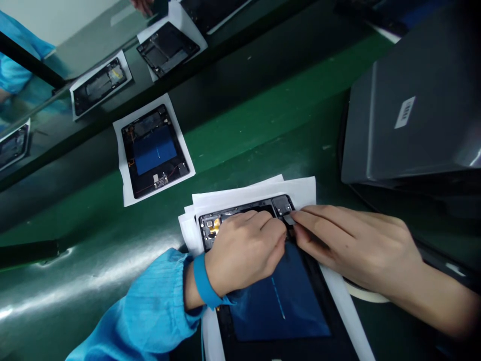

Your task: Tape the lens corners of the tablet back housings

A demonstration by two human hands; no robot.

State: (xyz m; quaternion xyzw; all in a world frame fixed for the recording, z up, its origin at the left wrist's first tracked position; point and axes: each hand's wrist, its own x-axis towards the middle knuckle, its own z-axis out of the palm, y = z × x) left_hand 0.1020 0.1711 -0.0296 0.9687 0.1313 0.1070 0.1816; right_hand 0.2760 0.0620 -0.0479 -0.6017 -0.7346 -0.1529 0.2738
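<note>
An opened black tablet body [240, 215] with a blue battery [285, 301] lies on white paper sheets [300, 188] in front of me. My left hand [244, 250], with a blue wrist strap [205, 283] and a blue sleeve, rests curled on the tablet's upper part, fingers pressed together. My right hand [356, 245] reaches in from the right, its fingertips pinching a small dark grey part [288, 218] at the tablet's top corner, where both hands meet.
A second opened tablet [154, 150] on white paper lies on the green belt [263, 125] beyond. More opened tablets [167, 47] on paper sit on the far dark belt. A grey box [413, 100] stands at the right. Another person's blue sleeve [15, 60] shows at far left.
</note>
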